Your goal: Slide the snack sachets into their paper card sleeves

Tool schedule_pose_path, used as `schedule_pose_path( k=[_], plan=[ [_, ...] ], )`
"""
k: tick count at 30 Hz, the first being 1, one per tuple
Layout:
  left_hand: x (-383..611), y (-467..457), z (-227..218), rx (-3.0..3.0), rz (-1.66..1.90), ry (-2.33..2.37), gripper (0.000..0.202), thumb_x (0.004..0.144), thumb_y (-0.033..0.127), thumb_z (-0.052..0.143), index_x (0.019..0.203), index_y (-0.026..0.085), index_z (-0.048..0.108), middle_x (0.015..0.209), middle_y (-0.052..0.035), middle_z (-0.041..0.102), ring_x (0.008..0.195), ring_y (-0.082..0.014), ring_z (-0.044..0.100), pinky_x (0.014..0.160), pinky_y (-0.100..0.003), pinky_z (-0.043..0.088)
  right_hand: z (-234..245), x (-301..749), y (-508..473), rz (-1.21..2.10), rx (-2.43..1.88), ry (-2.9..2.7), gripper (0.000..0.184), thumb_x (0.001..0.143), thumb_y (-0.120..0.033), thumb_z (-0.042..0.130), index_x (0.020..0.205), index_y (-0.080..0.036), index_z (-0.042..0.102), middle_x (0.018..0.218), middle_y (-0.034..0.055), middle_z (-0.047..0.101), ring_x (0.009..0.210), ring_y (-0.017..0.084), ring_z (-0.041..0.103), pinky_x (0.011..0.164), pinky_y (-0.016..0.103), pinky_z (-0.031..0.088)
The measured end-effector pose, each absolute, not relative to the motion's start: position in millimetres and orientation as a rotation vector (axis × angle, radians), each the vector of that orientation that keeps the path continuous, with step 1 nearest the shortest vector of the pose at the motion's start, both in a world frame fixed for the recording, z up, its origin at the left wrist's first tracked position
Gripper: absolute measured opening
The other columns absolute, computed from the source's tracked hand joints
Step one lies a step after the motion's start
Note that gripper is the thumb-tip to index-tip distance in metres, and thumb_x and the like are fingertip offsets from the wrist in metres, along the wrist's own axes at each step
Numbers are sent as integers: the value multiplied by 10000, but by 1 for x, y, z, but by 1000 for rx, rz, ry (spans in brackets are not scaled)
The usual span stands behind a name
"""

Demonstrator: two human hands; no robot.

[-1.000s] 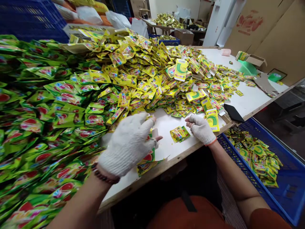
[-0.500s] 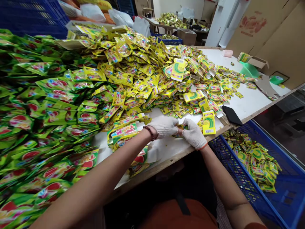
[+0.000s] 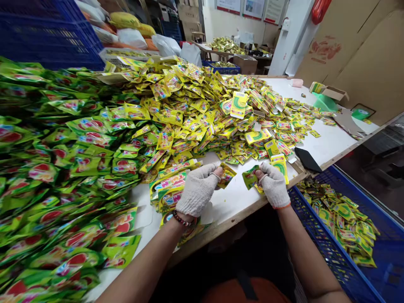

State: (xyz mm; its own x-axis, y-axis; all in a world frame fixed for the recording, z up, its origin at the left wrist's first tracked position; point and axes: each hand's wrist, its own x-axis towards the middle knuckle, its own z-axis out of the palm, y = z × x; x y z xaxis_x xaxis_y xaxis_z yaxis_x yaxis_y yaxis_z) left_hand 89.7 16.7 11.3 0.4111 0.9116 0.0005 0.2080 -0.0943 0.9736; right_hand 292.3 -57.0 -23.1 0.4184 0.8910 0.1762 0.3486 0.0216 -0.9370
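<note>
Both my hands wear white knit gloves and hover over the front edge of the white table (image 3: 328, 134). My left hand (image 3: 198, 189) pinches a small yellow sachet (image 3: 226, 175) at its fingertips. My right hand (image 3: 274, 184) pinches a small green sachet (image 3: 251, 176). The two sachets are held apart, a hand's width between them. A stack of larger green packets (image 3: 167, 189) lies just left of my left hand. A yellow carton (image 3: 279, 165) lies flat behind my right hand.
A big heap of yellow sachets (image 3: 195, 105) fills the table's middle and green watermelon packets (image 3: 57, 168) cover the left. A blue crate (image 3: 356, 235) with sachets stands low at the right. A black flat object (image 3: 307, 160), a green scoop (image 3: 325, 102) and cardboard sheets (image 3: 362, 50) lie farther right.
My left hand swung from the green packets over to my right hand. Both hands met at sachets on the table, then lifted and drew apart, each holding one.
</note>
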Motion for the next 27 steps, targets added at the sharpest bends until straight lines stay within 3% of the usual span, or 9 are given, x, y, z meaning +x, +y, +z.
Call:
schedule_pose_path(
  k=[3, 8, 11, 13, 15, 17, 21, 24, 27],
  plan=[
    [90, 11, 10, 1427, 690, 941, 473, 762, 619, 627, 803, 150, 670, 752, -49, 690, 705, -198, 665, 634, -304, 578, -10, 286, -57, 544, -1517, -1469, 184, 828, -338, 617, 740, -178, 637, 648, -15, 567, 589, 117, 502, 570, 235, 401],
    [91, 1, 7, 1301, 587, 819, 459, 746, 577, 673, 856, 132, 689, 822, -83, 722, 744, -200, 680, 695, -320, 573, 0, 271, -48, 385, -1572, -1706, 242, 846, -258, 611, 624, -179, 555, 632, -17, 525, 642, 123, 475, 622, 247, 362],
    [88, 1, 8, 1345, 607, 794, 400, 725, 478, 730, 921, 131, 704, 880, -90, 735, 773, -201, 675, 704, -306, 550, -6, 268, -44, 388, -1562, -1633, 191, 838, -263, 626, 676, -177, 574, 674, -9, 555, 676, 131, 511, 649, 249, 397],
    [86, 1, 9, 1352, 642, 776, 378, 736, 444, 726, 953, 135, 709, 901, -84, 736, 798, -203, 672, 728, -308, 545, -11, 265, -45, 410, -1549, -1447, 141, 834, -308, 643, 821, -171, 616, 775, 10, 599, 716, 135, 548, 666, 250, 444],
    [86, 0, 11, 1382, 673, 801, 359, 756, 442, 705, 961, 148, 717, 901, -70, 735, 809, -204, 666, 731, -304, 539, -15, 259, -49, 519, -1493, -1273, 302, 823, -378, 669, 1023, -160, 609, 917, 42, 628, 757, 136, 581, 682, 255, 489],
    [86, -3, 11, 1475, 691, 867, 334, 768, 458, 687, 933, 171, 727, 882, -51, 733, 811, -201, 658, 721, -291, 531, -17, 253, -53, 776, -1400, -1221, 444, 798, -443, 701, 1113, -153, 583, 959, 53, 638, 743, 130, 597, 654, 249, 510],
    [90, -5, 4, 1720, 718, 924, 361, 791, 530, 644, 912, 198, 714, 857, -38, 716, 783, -198, 645, 694, -283, 533, -17, 254, -61, 1156, -1310, -1156, 375, 781, -454, 714, 972, -146, 618, 753, 0, 629, 598, 106, 577, 521, 202, 468],
    [89, -5, -8, 1746, 767, 979, 474, 776, 591, 632, 1042, 202, 687, 992, -61, 715, 841, -218, 670, 695, -293, 565, -12, 281, -71, 854, -1412, -1080, 250, 792, -380, 678, 892, -156, 629, 769, 6, 642, 648, 120, 593, 592, 226, 496],
    [82, -1, -32, 1786, 817, 1024, 491, 733, 633, 655, 1010, 230, 696, 981, -42, 723, 828, -224, 689, 634, -278, 584, -4, 320, -86, 368, -1609, -1032, 199, 772, -296, 644, 925, -169, 663, 898, 29, 671, 816, 163, 613, 773, 287, 520]
  ],
)
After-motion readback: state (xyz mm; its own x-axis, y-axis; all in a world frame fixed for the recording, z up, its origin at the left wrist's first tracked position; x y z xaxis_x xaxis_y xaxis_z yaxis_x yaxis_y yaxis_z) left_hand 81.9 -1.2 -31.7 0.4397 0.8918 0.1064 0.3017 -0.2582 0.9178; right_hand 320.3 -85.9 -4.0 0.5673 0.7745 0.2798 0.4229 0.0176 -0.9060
